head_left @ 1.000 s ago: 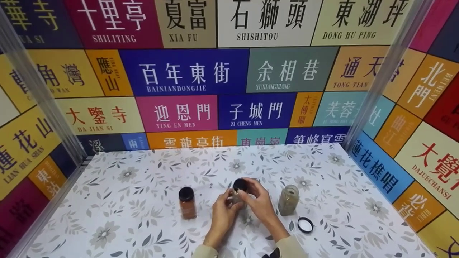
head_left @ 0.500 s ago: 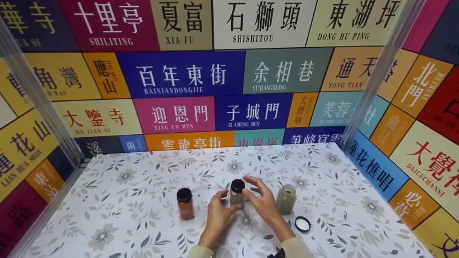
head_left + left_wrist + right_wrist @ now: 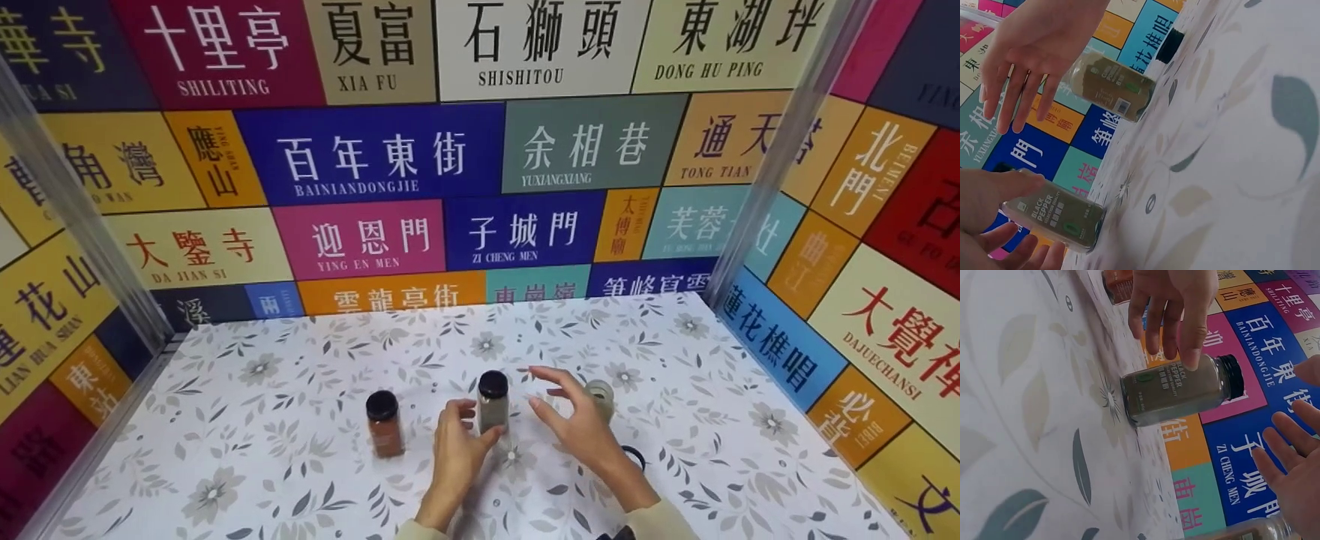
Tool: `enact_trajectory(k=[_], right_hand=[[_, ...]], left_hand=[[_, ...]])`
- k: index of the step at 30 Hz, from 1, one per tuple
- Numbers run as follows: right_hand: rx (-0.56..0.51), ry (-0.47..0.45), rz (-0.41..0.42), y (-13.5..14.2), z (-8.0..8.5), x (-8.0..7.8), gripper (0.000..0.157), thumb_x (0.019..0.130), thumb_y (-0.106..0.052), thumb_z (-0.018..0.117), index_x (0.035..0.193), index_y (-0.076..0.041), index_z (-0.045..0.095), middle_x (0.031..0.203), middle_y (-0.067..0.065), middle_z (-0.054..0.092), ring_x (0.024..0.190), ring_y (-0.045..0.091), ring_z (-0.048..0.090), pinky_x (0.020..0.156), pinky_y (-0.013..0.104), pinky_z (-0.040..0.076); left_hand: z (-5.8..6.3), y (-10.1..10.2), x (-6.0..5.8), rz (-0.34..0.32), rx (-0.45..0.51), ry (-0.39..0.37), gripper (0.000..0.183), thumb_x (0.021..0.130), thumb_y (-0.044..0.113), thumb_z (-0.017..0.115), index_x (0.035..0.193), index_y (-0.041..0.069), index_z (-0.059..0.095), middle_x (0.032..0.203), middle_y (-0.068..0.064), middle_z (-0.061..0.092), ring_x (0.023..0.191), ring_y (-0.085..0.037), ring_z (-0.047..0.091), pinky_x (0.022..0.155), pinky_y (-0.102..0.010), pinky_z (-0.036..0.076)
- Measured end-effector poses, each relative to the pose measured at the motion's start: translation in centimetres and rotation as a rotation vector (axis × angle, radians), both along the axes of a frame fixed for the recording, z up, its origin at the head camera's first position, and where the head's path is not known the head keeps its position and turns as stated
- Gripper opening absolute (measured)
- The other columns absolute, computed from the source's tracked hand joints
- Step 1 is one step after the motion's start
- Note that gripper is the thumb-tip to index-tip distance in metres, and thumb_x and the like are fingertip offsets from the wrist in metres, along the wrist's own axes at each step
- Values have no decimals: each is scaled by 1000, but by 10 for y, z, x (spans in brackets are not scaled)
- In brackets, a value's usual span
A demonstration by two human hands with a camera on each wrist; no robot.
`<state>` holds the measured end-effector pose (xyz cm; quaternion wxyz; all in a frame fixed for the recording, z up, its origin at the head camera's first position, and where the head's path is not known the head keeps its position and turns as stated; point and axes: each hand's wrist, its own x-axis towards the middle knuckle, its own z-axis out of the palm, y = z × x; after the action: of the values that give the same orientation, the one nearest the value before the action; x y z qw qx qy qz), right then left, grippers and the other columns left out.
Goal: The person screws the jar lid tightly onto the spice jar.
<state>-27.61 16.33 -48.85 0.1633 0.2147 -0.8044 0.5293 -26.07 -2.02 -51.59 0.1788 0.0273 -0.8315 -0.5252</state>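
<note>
Leaving pepper jar (image 3: 493, 409): right grip (image 3: 581, 424)

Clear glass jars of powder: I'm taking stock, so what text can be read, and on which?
"BLACK PEPPER": clear glass jar with black lid and brown powder.
Its smaller print: too blurred.
Uncapped clear glass jar of greenish-brown powder: too blurred.
Black-lidded glass jar of reddish-brown powder: unreadable.

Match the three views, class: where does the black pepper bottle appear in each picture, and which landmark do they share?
Head: black pepper bottle upright, lower middle of the picture.
Left wrist: black pepper bottle at lower left, appearing tilted.
Right wrist: black pepper bottle near the centre, capped end towards the right.
Shared landmark: the left hand, next to or overlapping it in every view.
</note>
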Motion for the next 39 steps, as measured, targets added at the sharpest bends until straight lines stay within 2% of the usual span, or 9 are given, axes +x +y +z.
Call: enact_trajectory(k=[5,10,12,18,25,31,36,39], right_hand=[[28,16,-13,6,5,5,44,94,-12,69,137,-17,58,136,3,63,128,18,57,102,31,54],[36,4,-21,11,11,12,49,92,-10,72,139,-18,57,137,-4,62,129,16,56,103,29,53],[44,-6,-31,15,15,16,50,92,-11,72,139,-18,57,138,-4,61,129,14,56,103,28,52],[39,-9,-74,31,26,23,52,90,-9,74,139,-17,57,138,2,62,126,7,57,102,24,52],[50,51,-92,52,29,31,54,89,-5,73,139,-17,57,135,2,64,124,3,58,99,22,53],[103,-42,-152,67,27,40,55,91,-11,73,140,-25,54,140,-6,59,126,-5,53,99,21,52],[113,-89,-192,75,25,44,53,93,-14,72,141,-24,53,141,-3,58,126,-9,50,98,17,50],[105,-106,-207,80,26,45,51,94,-17,71,142,-21,53,142,-1,58,125,-13,48,98,16,50]], left_hand=[[2,1,7,-8,-25,-2,40,67,10,88,96,7,60,91,-8,68,79,-23,67,74,-29,56],[6,5,13,-27,-33,-71,34,67,14,88,86,12,60,84,-3,68,77,-18,66,70,-27,54],[8,9,14,-59,-22,-89,33,68,14,87,89,11,62,88,-3,70,80,-20,68,72,-27,55],[11,22,18,-159,11,-74,46,70,11,89,108,4,64,104,-11,73,90,-25,71,78,-28,60],[8,32,19,-232,63,-63,50,69,11,89,113,6,64,107,-14,72,90,-26,70,78,-27,58],[3,44,16,-299,53,-70,58,68,12,90,119,5,62,112,-17,69,93,-30,68,81,-30,58],[2,55,16,-315,42,-67,67,68,13,90,126,4,58,120,-19,65,103,-37,67,90,-40,59],[3,63,15,-330,44,-83,70,69,14,90,130,5,56,123,-18,64,108,-36,66,93,-42,58]])
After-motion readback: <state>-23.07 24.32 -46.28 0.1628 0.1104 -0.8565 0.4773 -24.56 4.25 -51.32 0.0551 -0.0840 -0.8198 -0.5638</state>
